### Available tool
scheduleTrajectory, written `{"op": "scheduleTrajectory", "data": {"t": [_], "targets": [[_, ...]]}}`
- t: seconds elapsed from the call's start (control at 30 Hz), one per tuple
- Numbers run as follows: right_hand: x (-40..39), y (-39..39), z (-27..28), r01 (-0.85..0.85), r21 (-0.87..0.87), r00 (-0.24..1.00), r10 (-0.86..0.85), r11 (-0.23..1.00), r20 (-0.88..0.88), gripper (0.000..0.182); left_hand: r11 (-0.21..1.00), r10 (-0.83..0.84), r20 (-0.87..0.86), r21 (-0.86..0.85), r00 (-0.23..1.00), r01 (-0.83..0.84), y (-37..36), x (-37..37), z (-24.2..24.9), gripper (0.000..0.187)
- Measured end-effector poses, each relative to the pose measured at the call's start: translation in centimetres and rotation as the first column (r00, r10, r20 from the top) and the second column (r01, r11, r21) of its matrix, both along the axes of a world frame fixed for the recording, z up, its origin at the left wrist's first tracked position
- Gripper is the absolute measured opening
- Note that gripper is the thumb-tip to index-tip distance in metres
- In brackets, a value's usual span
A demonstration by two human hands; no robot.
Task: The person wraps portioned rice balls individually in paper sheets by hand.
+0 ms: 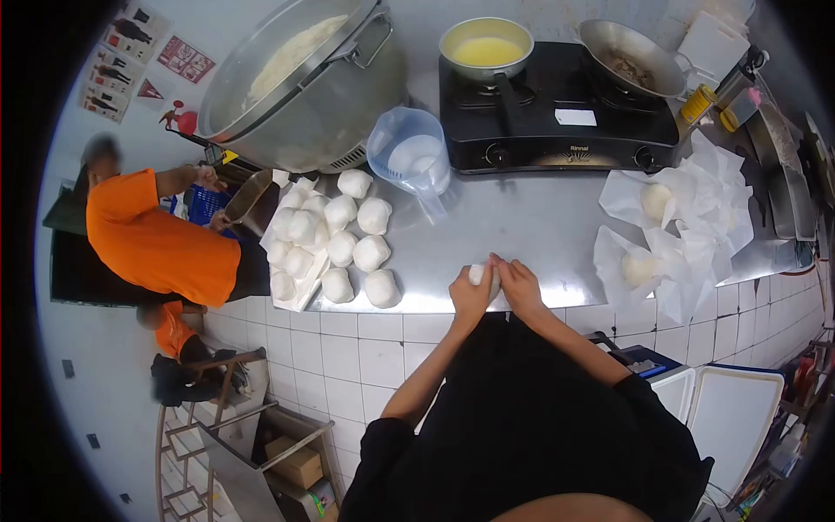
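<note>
Both of my hands are closed around a small white paper-wrapped bundle [477,274] just above the front edge of the steel counter [531,217]. My left hand [470,294] wraps it from the left. My right hand [522,289] holds it from the right, fingertips pinched together at the top; the fingers hide most of it. To the left sit several similar round white wrapped bundles [371,253], some on a white sheet. On the right, two pale balls [657,200] lie on open sheets of white paper [709,187].
A clear measuring jug [407,152] stands behind the bundles, beside a large metal pot [322,113] of pale grains. A black gas stove [557,109] carries a saucepan [487,56] of yellow liquid and a frying pan [631,61]. Two people in orange shirts [165,235] are at left.
</note>
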State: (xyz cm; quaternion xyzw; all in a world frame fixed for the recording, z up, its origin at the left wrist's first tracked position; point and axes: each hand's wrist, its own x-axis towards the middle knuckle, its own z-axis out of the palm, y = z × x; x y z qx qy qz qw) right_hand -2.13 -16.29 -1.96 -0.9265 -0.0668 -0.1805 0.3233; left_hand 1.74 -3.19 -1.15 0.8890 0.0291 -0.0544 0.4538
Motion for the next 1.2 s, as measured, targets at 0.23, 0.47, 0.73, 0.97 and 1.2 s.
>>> {"op": "scheduleTrajectory", "data": {"t": [0.23,0.47,0.73,0.97,1.2], "targets": [[3.3,1.2,-0.6,0.018,0.549,0.969,0.121,0.835,-0.215,0.044,0.65,0.329,-0.475,-0.512,0.816,-0.561,-0.6,1.8,-0.7,0.065],[4.2,1.4,0.8,0.079,0.86,0.916,0.305,0.503,-0.262,0.045,0.459,0.294,-0.467,-0.696,0.834,-0.552,-0.3,3.1,-3.5,0.056],[3.6,1.0,2.9,0.006,0.728,0.86,0.368,0.685,-0.354,0.059,0.849,0.149,-0.463,-0.393,0.874,-0.353,4.2,6.8,-2.4,0.065],[-4.0,-8.0,0.4,0.53,-0.148,0.838,-0.543,0.835,-0.06,0.067,0.811,0.125,-0.052,0.58,0.991,-0.072,10.4,11.5,-1.5,0.06],[-4.6,-6.9,-2.5,0.407,-0.132,0.891,-0.424,0.904,-0.164,0.088,0.824,-0.208,0.523,0.55,0.827,-0.14,7.3,10.0,1.2,0.014]]}}
